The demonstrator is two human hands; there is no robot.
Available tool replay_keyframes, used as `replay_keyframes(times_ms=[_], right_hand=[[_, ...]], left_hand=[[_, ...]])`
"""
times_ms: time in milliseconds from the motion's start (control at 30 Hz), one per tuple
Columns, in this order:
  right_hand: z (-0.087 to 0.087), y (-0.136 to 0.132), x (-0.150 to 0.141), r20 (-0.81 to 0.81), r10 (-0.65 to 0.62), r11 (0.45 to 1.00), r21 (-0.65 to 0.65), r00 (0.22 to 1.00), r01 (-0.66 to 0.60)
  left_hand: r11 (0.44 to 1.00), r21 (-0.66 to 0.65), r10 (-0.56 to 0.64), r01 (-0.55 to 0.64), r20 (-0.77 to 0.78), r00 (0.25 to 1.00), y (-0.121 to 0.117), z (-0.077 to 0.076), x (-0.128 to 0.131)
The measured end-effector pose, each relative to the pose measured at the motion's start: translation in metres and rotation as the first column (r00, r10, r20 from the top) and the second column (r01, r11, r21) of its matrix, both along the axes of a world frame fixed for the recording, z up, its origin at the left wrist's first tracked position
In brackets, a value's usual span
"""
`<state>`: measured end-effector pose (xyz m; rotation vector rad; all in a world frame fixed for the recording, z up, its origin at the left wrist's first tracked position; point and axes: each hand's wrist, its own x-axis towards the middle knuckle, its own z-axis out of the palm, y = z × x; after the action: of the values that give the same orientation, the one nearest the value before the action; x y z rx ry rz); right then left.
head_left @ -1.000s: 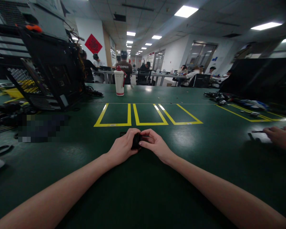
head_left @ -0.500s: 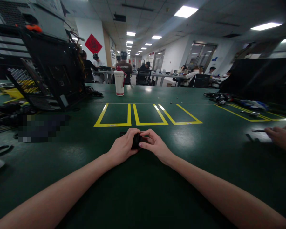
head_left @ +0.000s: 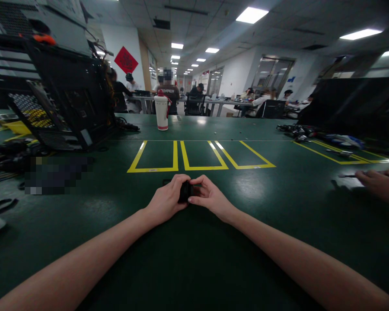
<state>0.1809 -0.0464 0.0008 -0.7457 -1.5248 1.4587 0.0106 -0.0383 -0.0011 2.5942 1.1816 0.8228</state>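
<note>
Both of my hands meet around a small black object (head_left: 184, 192) low over the green table (head_left: 188, 259). My left hand (head_left: 168, 196) wraps its left side, with the fingers over the top. From the right, my right hand (head_left: 209, 196) pinches the object's edge between thumb and fingertips. Part of a dark piece sticks out to the left behind my left hand. The object's exact kind cannot be made out, since my fingers cover much of it.
Yellow tape outlines (head_left: 202, 168) lie just beyond my hands. A white cup with a red lid (head_left: 162, 113) stands farther back. At left is a black computer case (head_left: 68, 99). Another person's hand (head_left: 381, 183) holds a thin tool at right, near cables (head_left: 298, 131).
My hands and the black object stay almost in place. The other person's hand at right has shifted slightly left with the thin tool.
</note>
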Motion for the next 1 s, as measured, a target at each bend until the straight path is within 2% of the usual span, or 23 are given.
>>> replay_keyframes(times_ms=[233, 333, 500, 767, 867, 1000], right_hand=[[0.0008, 0.0025, -0.0002, 0.056, -0.095, 0.995, 0.026, 0.994, 0.093], [-0.0002, 0.0028, 0.001, 0.069, -0.062, 0.998, 0.002, 0.996, 0.062], [-0.0001, -0.0004, 0.0012, 0.006, 0.01, 1.0, 0.0, 1.0, -0.01], [0.001, 0.0009, 0.0005, 0.077, -0.095, 0.995, 0.05, 0.992, 0.091], [0.0004, 0.0014, 0.0008, 0.103, -0.081, 0.996, 0.038, 0.991, 0.077], [-0.0006, 0.0001, 0.0006, 0.047, -0.031, 0.998, 0.06, 0.998, 0.028]], left_hand=[[1.0, -0.002, 0.001, -0.001, 0.023, 1.0, 0.0006, -0.001, 0.0016], [1.0, -0.004, 0.001, -0.001, 0.022, 1.0, 0.0008, -0.0009, 0.0012], [1.0, 0.003, -0.01, 0.01, 0.009, 1.0, 0.0009, -0.0002, 0.0005], [1.0, 0.002, -0.003, 0.003, 0.018, 1.0, 0.0009, -0.0011, 0.0015], [1.0, -0.008, 0.001, -0.001, 0.018, 1.0, 0.0001, -0.0001, 0.0014], [1.0, -0.02, 0.01, -0.01, 0.002, 1.0, -0.0004, 0.0013, 0.0013]])
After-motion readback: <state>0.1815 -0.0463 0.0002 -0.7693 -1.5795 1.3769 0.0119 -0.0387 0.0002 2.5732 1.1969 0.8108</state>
